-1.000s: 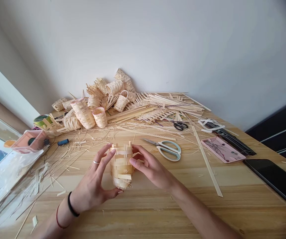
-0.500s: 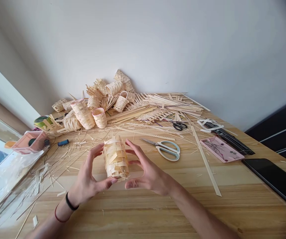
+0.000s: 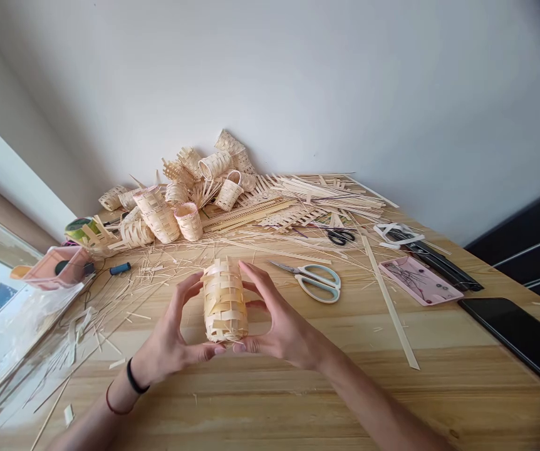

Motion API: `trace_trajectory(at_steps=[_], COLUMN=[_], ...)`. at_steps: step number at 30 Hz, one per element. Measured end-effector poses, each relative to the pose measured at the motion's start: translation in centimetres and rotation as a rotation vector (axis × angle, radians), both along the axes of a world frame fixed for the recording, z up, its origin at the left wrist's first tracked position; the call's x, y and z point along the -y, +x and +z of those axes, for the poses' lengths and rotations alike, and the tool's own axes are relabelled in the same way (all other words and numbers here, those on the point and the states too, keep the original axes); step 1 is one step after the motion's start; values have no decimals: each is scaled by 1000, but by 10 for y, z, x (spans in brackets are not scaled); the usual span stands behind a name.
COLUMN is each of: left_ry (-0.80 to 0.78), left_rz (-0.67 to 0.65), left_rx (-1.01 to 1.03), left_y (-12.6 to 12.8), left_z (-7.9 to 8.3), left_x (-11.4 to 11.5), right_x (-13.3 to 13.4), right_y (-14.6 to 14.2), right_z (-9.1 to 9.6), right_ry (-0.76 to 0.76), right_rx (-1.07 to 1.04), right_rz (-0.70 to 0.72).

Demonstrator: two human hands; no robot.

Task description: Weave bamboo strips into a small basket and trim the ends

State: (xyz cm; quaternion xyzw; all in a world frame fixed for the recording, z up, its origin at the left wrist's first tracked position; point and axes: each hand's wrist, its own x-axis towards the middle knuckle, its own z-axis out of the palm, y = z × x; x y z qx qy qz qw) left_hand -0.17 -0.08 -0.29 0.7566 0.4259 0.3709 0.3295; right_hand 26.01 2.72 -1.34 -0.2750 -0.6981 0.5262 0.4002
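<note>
A small woven basket (image 3: 225,300) of pale wood strips is held just above the wooden table, its loose strip ends sticking up at the far end. My left hand (image 3: 173,332) grips it from the left, with the thumb at the near end and the fingers along the far side. From the right, my right hand (image 3: 282,319) holds it in the same way, thumb at the near end and fingertips by the top edge. White-handled scissors (image 3: 319,282) lie just right of my right hand.
Finished and part-woven baskets (image 3: 157,216) are piled by the wall, beside a heap of wood strips (image 3: 326,194). Black scissors (image 3: 340,237), a pink tray (image 3: 420,280) of pins and a phone (image 3: 514,332) are on the right. A pink box (image 3: 61,266) stands left.
The basket has turned a little and shifted slightly right. My right thumb has closed in on its near end, so both hands now touch it.
</note>
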Motion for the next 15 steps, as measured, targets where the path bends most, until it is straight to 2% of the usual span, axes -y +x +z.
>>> trace_trajectory(at_steps=[10,15], left_ry=[85,77], left_rz=[-20,-52], left_rx=[-84,-139], left_y=[0,0], left_z=[-1,1], left_x=[-3,-2], right_x=[1,1], right_y=[0,-1], right_z=[2,3], right_ry=[142,183], right_rx=[111,143], right_rz=[-71,-53])
